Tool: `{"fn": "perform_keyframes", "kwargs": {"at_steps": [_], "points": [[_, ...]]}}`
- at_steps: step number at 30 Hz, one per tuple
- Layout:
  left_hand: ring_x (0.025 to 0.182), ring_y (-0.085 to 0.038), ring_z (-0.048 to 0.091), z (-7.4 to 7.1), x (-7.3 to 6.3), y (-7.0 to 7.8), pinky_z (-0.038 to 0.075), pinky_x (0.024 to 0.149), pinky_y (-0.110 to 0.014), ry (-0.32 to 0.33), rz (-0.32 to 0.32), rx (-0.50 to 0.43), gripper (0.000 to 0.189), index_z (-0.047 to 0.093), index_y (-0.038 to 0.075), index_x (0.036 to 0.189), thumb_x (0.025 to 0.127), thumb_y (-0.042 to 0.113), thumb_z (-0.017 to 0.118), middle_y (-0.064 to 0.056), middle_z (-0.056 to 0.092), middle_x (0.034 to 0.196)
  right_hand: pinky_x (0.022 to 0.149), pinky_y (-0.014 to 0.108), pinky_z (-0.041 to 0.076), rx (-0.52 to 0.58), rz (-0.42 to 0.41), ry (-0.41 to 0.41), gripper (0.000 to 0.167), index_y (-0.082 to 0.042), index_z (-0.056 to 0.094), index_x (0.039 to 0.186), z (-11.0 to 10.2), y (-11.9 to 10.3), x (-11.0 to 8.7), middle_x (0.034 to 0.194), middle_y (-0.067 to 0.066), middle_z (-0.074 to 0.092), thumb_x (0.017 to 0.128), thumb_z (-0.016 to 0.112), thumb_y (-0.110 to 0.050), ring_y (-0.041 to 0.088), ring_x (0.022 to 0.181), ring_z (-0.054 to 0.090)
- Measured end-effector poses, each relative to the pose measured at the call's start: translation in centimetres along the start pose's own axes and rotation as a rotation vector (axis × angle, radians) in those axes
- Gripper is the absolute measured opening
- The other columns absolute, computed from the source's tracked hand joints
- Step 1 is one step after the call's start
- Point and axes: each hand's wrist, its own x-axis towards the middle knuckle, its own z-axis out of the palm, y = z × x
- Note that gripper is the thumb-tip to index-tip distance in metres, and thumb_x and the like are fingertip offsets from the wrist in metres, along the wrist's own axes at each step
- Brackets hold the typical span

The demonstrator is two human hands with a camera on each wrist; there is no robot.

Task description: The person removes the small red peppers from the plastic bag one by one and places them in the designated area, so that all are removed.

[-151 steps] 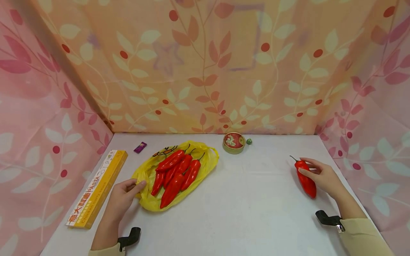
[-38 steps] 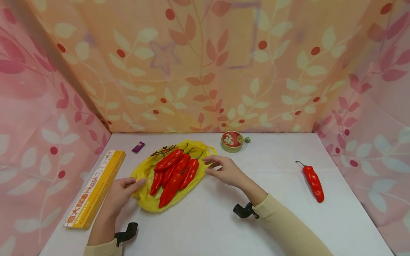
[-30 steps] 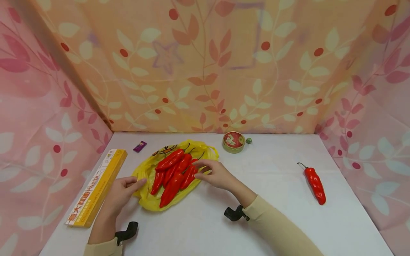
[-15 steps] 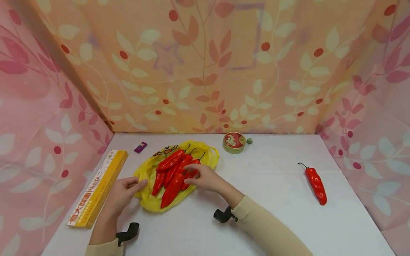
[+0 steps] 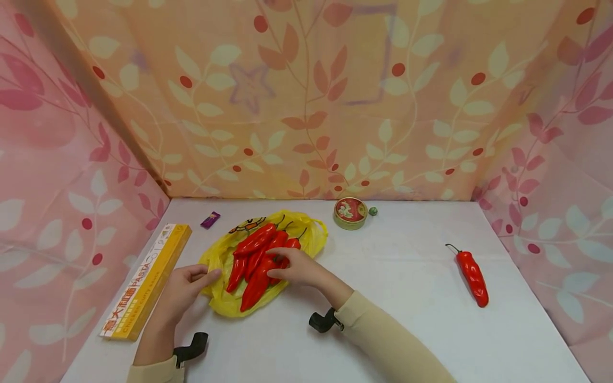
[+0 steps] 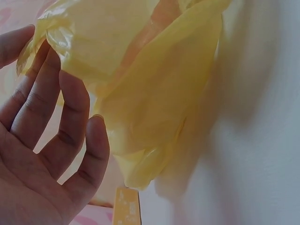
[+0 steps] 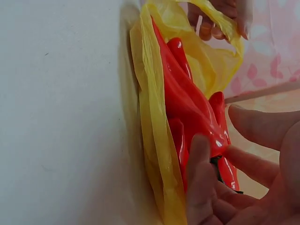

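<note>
A yellow plastic bag (image 5: 225, 306) lies spread on the table with several red chili peppers (image 5: 256, 239) on it. My left hand (image 5: 184, 292) pinches the bag's left edge between thumb and fingers; the left wrist view shows its thin plastic (image 6: 140, 103) at the fingertips. Over the bag, my right hand (image 5: 301, 268) is at the stem end of the front chili pepper (image 5: 256, 287). In the right wrist view its fingers are spread around that pepper (image 7: 192, 103), not closed on it. Whether a fingertip touches it is hard to tell. Another chili pepper (image 5: 472, 277) lies alone at the right.
A yellow-and-white pasta box (image 5: 146, 284) lies along the left side. Behind the bag are a small purple packet (image 5: 210, 219), a round red-lidded tin (image 5: 350, 214) and a small green ball (image 5: 373, 211). Patterned cloth walls border the white table (image 5: 383, 319).
Earlier my right hand held a chili pepper at the right; that pepper now lies there, released. The hand has moved left over the bagged peppers. My left hand stays at the bag's edge.
</note>
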Motion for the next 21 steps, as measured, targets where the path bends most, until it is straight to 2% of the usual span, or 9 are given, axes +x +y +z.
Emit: {"fn": "perform_keyframes", "kwargs": {"at_steps": [4,11,16,21], "points": [[0.083,-0.017,0.057,0.1,0.2,0.0,0.050,0.069,-0.028,-0.014,-0.008,-0.010,0.046,0.070,0.000,0.111,0.093,0.042,0.072,-0.003,0.072,0.089,0.073,0.026,0.053,0.007,0.019,0.005,0.048,-0.018,0.060,0.140,0.2,0.0,0.3,0.115,0.000,0.065,0.095,0.071,-0.032,0.016,0.098,0.058],[0.081,-0.017,0.057,0.2,0.2,-0.2,0.047,0.066,-0.028,-0.022,0.007,-0.022,0.044,0.070,0.000,0.109,0.093,0.041,0.072,-0.004,0.071,0.087,0.066,0.024,0.051,-0.016,0.049,0.067,0.036,-0.015,0.071,0.125,1.2,0.0,0.7,0.099,-0.003,0.065,0.094,0.072,-0.033,0.011,0.081,0.059],[0.082,-0.017,0.056,0.2,0.2,-0.2,0.046,0.066,-0.028,-0.018,0.000,-0.012,0.044,0.070,0.001,0.109,0.093,0.042,0.072,-0.003,0.071,0.087,0.064,0.024,0.053,0.031,0.063,0.085,0.034,-0.015,0.069,0.125,1.2,-0.3,0.3,0.102,-0.002,0.064,0.096,0.070,-0.033,0.013,0.075,0.061],[0.084,-0.017,0.055,0.2,0.2,-0.1,0.045,0.066,-0.028,-0.010,-0.011,-0.005,0.045,0.070,0.001,0.109,0.093,0.043,0.071,-0.002,0.070,0.088,0.068,0.030,0.057,0.095,0.038,0.133,0.035,-0.018,0.065,0.132,0.5,-0.6,-0.5,0.110,0.002,0.065,0.099,0.065,-0.031,0.021,0.080,0.065]]}}
